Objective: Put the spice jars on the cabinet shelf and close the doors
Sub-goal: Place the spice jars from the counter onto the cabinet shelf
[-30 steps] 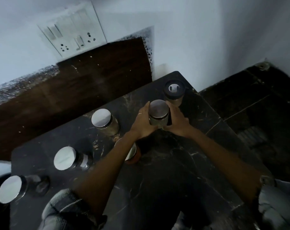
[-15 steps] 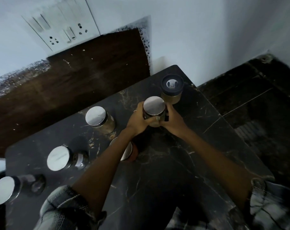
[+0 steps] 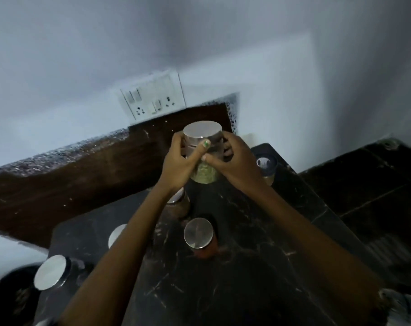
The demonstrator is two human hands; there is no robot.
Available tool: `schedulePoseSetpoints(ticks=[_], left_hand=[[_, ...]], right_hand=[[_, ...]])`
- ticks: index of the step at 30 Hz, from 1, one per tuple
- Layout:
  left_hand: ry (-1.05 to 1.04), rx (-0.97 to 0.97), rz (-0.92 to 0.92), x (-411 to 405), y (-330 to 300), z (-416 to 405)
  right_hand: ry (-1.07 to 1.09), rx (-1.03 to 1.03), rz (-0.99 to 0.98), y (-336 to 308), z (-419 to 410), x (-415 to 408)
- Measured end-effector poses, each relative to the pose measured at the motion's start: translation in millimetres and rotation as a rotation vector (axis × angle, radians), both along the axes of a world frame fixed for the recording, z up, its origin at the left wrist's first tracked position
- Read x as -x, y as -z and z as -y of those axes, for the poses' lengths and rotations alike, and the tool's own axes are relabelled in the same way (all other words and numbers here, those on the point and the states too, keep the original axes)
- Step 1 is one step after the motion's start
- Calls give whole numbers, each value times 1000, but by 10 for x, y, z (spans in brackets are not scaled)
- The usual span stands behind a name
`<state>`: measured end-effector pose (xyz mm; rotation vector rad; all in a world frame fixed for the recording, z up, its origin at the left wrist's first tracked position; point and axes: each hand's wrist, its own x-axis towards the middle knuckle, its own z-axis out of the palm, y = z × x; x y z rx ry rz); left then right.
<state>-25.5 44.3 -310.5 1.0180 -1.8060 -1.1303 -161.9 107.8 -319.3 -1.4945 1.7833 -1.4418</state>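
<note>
both hands are wrapped around one spice jar (image 3: 202, 158), the left hand (image 3: 179, 164) and right hand (image 3: 235, 166) gripping its sides and holding it up clear of the dark counter (image 3: 258, 267). just below the hands a red-filled jar (image 3: 200, 236) stands on the counter, a dark-lidded jar (image 3: 267, 166) sits just right of the right hand, and two silver-lidded jars (image 3: 51, 272) stand under and left of the left arm. behind the hands, a switch plate (image 3: 152, 100) is on the wall.

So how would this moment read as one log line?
left hand: holds jar | right hand: holds jar | spice jar: lifted | counter: other jars
</note>
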Motion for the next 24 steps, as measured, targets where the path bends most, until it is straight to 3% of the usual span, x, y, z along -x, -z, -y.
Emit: schedulePoseSetpoints(ticks=[7,14,24], left_hand=[[-57,157,-251,-431,-1234,-195],[-62,271,-406,-890,-2163,-453],[30,96,-561,-1267,-2607,-724]], right_hand=[[29,326,-61,-1169,-28,-556],[4,522,-100,-2075,-145,-1056],[-160,572,-59,-2428,-310,-1479]])
